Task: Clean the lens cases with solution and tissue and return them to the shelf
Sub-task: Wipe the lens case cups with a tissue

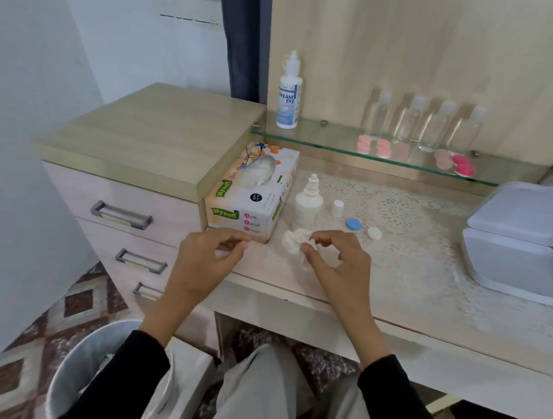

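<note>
My right hand pinches a crumpled white tissue just above the table's front part. My left hand hovers to its left, fingers curled, the tips pinching a small pale piece that looks like the lens case body, mostly hidden. A blue cap and a white cap lie loose on the lace mat. The small solution bottle stands uncapped, with its cap beside it. Pink lens cases and darker pink ones sit on the glass shelf.
A tissue box stands left of the small bottle. A large solution bottle and several clear bottles are on the shelf. An open white box sits at the right. A waste bin is on the floor, lower left.
</note>
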`<state>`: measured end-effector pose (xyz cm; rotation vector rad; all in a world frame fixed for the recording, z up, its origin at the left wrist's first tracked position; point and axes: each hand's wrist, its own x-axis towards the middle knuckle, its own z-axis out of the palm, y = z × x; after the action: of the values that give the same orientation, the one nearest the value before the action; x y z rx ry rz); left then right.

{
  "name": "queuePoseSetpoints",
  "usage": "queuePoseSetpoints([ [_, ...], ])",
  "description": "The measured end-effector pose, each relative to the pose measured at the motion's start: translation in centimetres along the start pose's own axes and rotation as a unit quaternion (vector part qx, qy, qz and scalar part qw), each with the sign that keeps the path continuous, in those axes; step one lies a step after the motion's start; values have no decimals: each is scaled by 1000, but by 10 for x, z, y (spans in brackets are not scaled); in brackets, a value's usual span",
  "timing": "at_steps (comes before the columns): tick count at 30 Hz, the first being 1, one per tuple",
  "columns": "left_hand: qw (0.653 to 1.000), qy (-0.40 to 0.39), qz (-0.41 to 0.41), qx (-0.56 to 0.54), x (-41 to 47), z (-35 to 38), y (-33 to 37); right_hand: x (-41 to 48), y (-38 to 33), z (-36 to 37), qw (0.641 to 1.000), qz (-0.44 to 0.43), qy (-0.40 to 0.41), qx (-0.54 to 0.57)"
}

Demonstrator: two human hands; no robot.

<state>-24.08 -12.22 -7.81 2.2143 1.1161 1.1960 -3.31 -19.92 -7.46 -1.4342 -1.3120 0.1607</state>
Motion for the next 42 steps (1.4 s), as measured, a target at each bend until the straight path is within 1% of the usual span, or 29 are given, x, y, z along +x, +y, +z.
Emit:
queuePoseSetpoints([
  [9,997,43,-60,20,-29,-57,-40,-12,-35,73,994,-4,-85,61],
  [12,995,54,-86,23,-40,-74,-54,-16,-46,97,992,-4,-110,66],
  [17,990,77,-111,42,-60,-98,-78,-31,-56,140,988,-29,-152,27],
  [21,986,77,-140,57,-78,-113,-98,-46,-69,172,980,-110,-163,-41],
  [25,980,76,-169,78,-98,-123,-115,-62,-75,200,968,-157,-174,-84],
  [27,977,74,-180,90,-107,-126,-123,-69,-76,212,963,-161,-191,-99],
  [31,969,77,-216,96,-125,-130,-138,-89,-72,234,947,-160,-254,-117],
  [34,966,62,-228,106,-138,-132,-148,-105,-66,248,935,-161,-281,-144],
  [42,961,22,-245,130,-167,-132,-173,-126,-49,267,903,-107,-381,-168],
])
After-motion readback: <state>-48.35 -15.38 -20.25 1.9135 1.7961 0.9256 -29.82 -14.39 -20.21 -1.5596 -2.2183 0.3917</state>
